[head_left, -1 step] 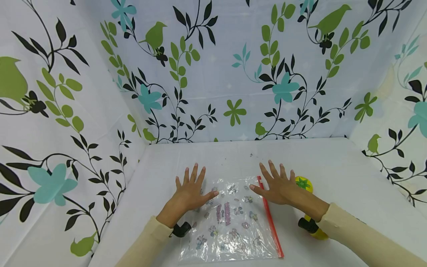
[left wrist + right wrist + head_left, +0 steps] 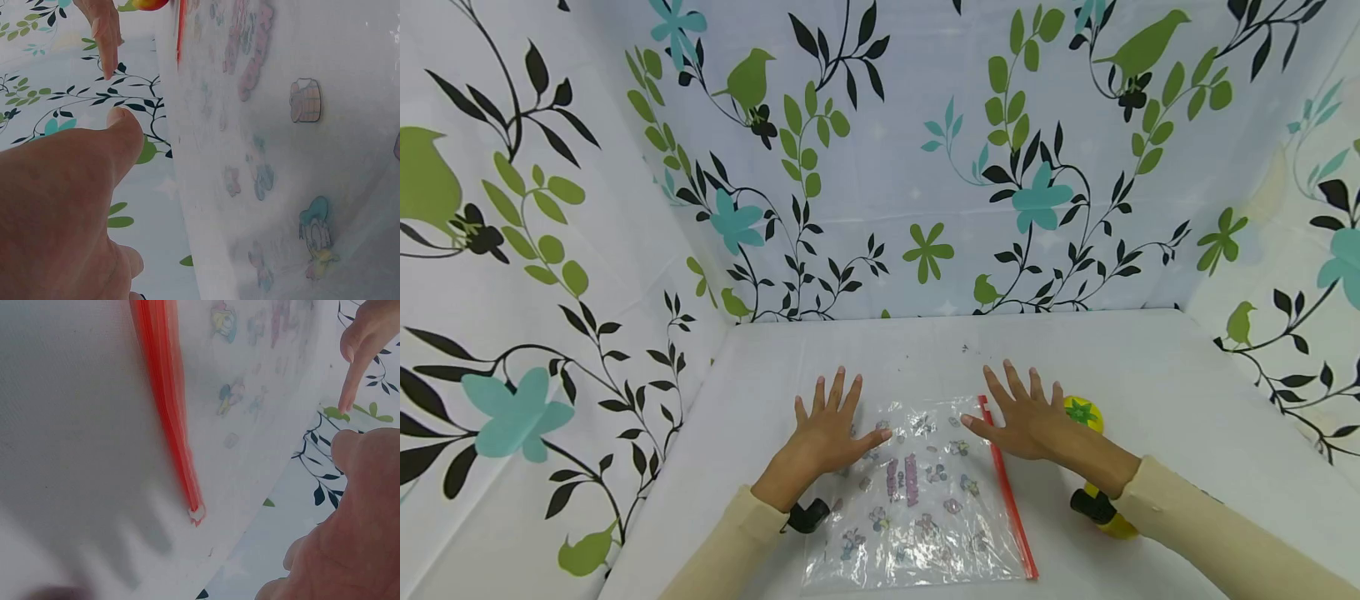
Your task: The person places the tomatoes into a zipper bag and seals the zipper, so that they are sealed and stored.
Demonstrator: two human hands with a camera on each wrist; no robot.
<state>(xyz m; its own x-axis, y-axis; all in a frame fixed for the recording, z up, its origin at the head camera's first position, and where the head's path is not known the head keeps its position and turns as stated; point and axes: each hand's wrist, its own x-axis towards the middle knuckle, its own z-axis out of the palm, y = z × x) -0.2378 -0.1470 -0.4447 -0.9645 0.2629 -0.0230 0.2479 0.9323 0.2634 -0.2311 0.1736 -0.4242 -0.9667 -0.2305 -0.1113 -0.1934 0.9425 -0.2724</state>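
Observation:
A clear plastic zip bag (image 2: 925,525) printed with small cartoon figures lies flat on the white table. Its red zip edge (image 2: 1013,508) runs down the right side. My left hand (image 2: 826,440) is over the bag's upper left corner, fingers spread and straight. Over the top of the zip edge is my right hand (image 2: 1032,423), also spread. Neither hand holds anything. In the right wrist view, a finger-shaped shadow falls beside the red zip (image 2: 169,412). Partly hidden by my right forearm is a yellow thing (image 2: 1095,421) with a green star-shaped top.
Another yellow part (image 2: 1120,527) shows below the right forearm; I cannot tell whether it belongs to the same thing. Dark wrist gear (image 2: 808,517) sits under the left wrist. A leaf-and-bird patterned cloth (image 2: 880,208) stands behind the white table (image 2: 865,350) and along both sides.

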